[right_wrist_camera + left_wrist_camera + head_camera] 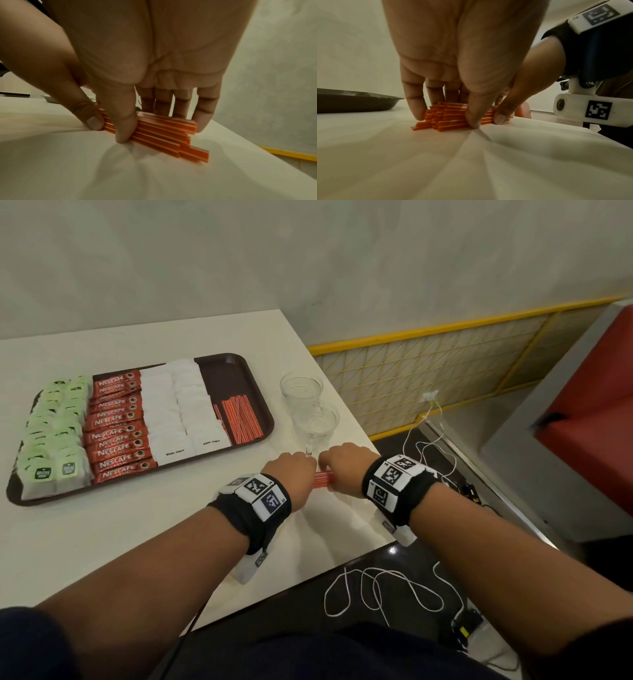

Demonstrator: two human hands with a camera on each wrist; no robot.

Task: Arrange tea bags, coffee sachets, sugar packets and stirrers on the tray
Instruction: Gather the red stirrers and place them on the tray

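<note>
Two hands meet on my head view: the left hand and right hand both pinch a bundle of stirrers lying on the table, right of the tray, which holds tea bags, coffee sachets, sugar packets and more stirrers. Two glass cups stand beside the tray. From the left wrist I see thumb and fingers clamping the bundle. From the right wrist, my thumb and fingers grip it likewise.
</note>
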